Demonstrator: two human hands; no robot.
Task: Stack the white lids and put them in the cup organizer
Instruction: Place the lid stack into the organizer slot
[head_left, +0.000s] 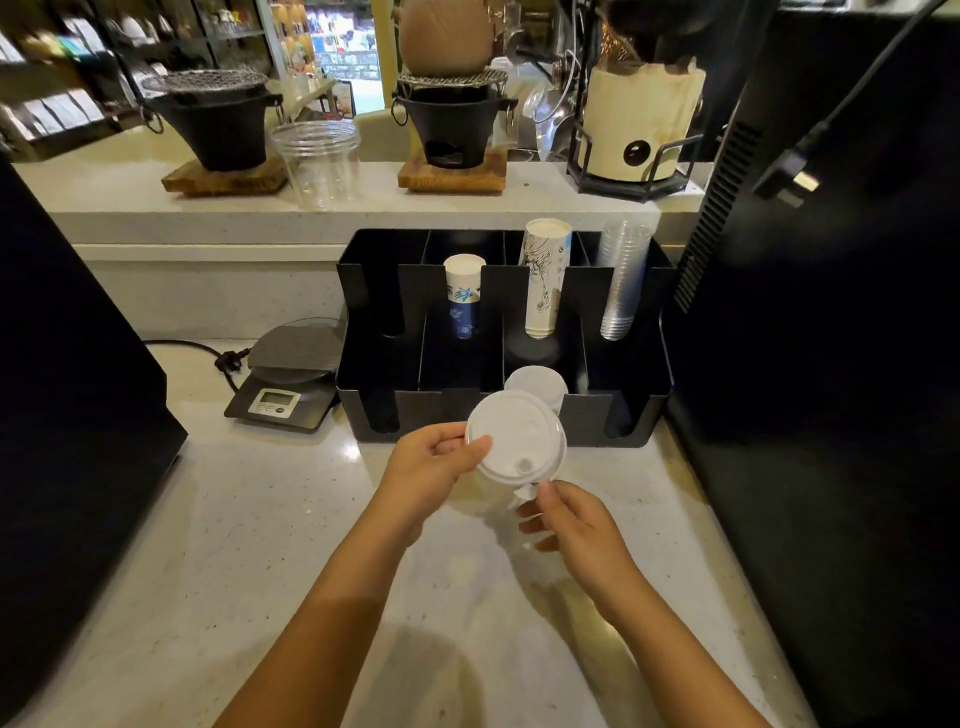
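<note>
I hold a stack of white lids above the counter, just in front of the black cup organizer. My left hand grips the stack's left side, thumb on the top lid's rim. From below on the right, my right hand pinches the stack's lower edge. More white lids sit in the organizer's front slot, second from the right, right behind the held stack.
The organizer's back slots hold blue-and-white paper cups, taller printed paper cups and clear plastic cups. A kitchen scale stands to its left. Dark appliances flank the counter on both sides. A raised ledge behind carries stoves and a clear cup.
</note>
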